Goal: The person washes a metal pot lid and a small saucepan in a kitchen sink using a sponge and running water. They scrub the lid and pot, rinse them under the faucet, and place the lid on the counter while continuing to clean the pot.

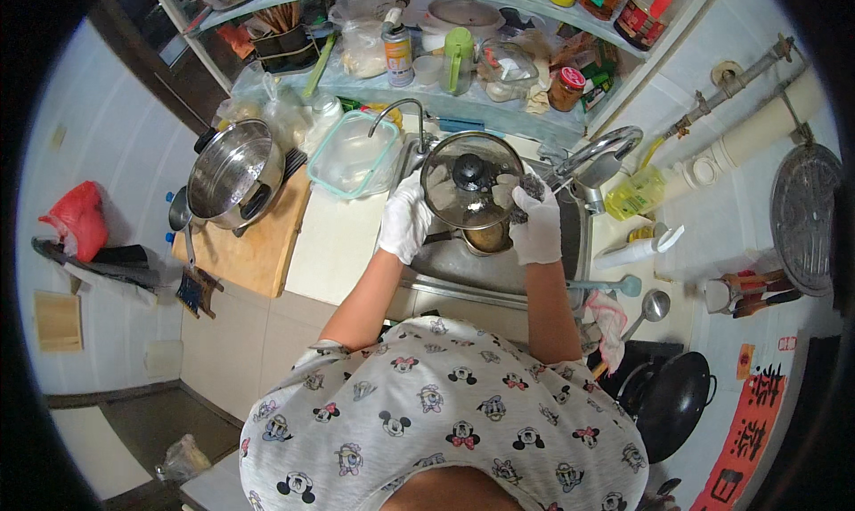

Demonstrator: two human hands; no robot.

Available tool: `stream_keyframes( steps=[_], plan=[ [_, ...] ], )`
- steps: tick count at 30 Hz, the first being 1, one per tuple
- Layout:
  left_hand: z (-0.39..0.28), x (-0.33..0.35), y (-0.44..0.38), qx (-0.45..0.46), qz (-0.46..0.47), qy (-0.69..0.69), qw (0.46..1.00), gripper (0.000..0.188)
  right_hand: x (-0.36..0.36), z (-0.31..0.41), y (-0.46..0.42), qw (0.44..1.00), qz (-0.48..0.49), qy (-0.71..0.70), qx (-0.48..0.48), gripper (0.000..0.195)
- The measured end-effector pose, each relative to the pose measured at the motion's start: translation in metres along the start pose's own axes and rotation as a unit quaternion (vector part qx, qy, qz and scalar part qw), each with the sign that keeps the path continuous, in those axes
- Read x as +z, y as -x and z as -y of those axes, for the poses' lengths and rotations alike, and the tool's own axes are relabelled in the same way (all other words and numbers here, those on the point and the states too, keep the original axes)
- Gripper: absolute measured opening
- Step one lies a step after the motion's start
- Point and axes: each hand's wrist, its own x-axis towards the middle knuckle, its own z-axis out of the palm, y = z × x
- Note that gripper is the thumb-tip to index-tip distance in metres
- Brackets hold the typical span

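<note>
A glass pot lid (449, 209) with a black knob is held over the metal sink (477, 280). My left hand (406, 220), in a white glove, grips its left rim. My right hand (536, 227), gloved too, is at the right rim with a dark steel-wool-like scourer (532, 185) between fingers and lid. Fingers of both hands show through the glass. Beneath the lid, in the sink, lies a small pan (487, 238) with a dark handle, partly hidden by the lid. The curved faucet (604, 140) stands right of my right hand.
A steel pot (234, 174) stands on a wooden board (284, 244) at the left, near a glass container with a teal rim (354, 154). A thin tap (422, 120) rises behind the sink. Dish soap (634, 194) and a white bottle (624, 252) stand right; a black wok (674, 404) is lower right.
</note>
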Motion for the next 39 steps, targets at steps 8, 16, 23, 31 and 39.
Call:
stream_keyframes(
  steps=[8, 16, 23, 31, 39],
  plan=[
    [0.006, -0.007, -0.015, -0.006, -0.091, -0.017, 0.996, 0.037, 0.003, -0.025, -0.008, 0.938, -0.121, 0.320, -0.054, 0.027],
    [0.006, -0.005, 0.001, -0.020, -0.043, -0.202, 0.978, 0.040, 0.010, -0.023, -0.044, 0.828, 0.057, 0.482, -0.280, 0.023],
    [0.011, -0.008, -0.003, -0.026, -0.067, -0.176, 0.982, 0.032, 0.010, -0.026, -0.082, 0.856, 0.163, 0.418, -0.258, 0.019],
    [-0.002, -0.011, -0.009, 0.052, -0.092, -0.382, 0.918, 0.033, 0.007, -0.031, -0.090, 0.845, 0.230, 0.400, -0.270, 0.015],
    [0.001, -0.008, -0.025, 0.068, -0.176, -0.006, 0.982, 0.035, 0.017, -0.075, -0.017, 0.843, 0.073, 0.421, -0.325, 0.018]
  ],
)
